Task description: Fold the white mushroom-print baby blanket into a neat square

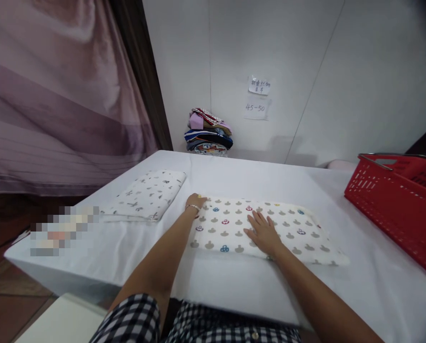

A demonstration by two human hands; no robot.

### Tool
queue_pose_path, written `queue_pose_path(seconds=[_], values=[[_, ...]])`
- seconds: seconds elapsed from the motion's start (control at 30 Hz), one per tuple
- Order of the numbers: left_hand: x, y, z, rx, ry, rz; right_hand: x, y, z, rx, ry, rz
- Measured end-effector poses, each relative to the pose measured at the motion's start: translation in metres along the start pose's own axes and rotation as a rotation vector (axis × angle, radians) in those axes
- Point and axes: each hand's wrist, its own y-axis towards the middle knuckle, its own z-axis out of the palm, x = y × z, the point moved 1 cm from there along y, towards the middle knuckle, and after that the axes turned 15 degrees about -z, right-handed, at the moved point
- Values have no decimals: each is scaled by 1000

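A folded white cloth with grey, blue and red prints [291,228] lies on the white-covered table [256,178] in front of me. My right hand [262,232] rests flat on its middle, fingers spread. My left hand [196,202] grips the cloth's far left corner, fingers curled over the edge; a bracelet sits on that wrist. A second folded white cloth with grey marks [145,195] lies to the left, apart from both hands.
A red plastic basket [399,205] stands at the table's right edge. A pile of folded coloured clothes [208,131] sits against the white wall at the back. A pink curtain [55,95] hangs on the left. Paper notes [258,97] are stuck on the wall.
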Motion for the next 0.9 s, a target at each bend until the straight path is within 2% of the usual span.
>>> queue_pose_path(seconds=[0.17,0.3,0.4,0.5,0.6,0.73,0.9], values=[[8,5,8,-91,-29,-114,2,-1,-2,-3,24,6],[7,6,12,-98,-18,-143,2,-2,-5,-4,67,16],[4,5,14,-99,-8,-146,3,8,-10,-26,138,4],[4,4,15,-105,-6,-142,7,40,-16,-101,154,-61],[5,3,14,-117,-11,-140,14,85,-23,-137,134,-115],[6,1,14,-134,-19,-138,22,137,-26,-64,113,-136],[7,-1,14,-136,-26,-138,22,165,-18,-29,95,-123]])
